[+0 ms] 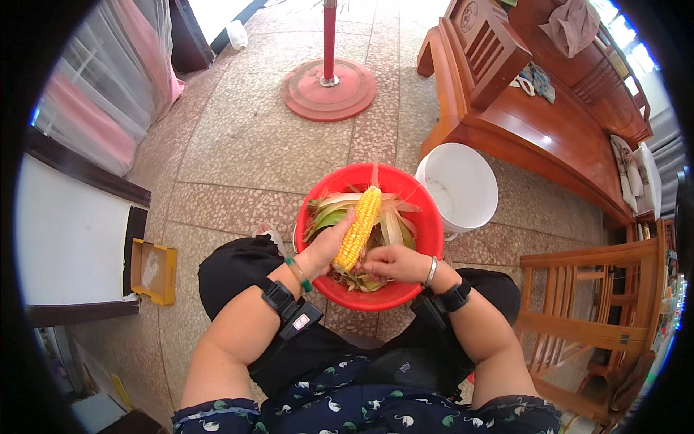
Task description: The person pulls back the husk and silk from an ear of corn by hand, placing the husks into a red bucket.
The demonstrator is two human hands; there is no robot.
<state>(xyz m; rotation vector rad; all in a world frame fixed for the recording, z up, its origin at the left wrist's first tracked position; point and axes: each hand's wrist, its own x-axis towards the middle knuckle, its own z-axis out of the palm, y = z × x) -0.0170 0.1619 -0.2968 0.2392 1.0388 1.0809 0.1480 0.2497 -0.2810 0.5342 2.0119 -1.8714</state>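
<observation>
My left hand (327, 246) grips a yellow ear of corn (359, 226), held slanted over a red plastic basin (430, 239). The fingers of my right hand (390, 262) pinch at the lower end of the cob, close to the left hand. Pale green and cream husks (394, 220) lie heaped in the basin under and around the cob. Each wrist carries a black strapped device; a green bangle is on the left, a silver one on the right.
A white bucket (463, 186) stands just right of the basin. A wooden bench (535, 108) is beyond it, a wooden chair (600, 304) at the right. A red round stand base (329, 88) sits ahead on the stone floor. A yellow box lid (153, 271) lies left.
</observation>
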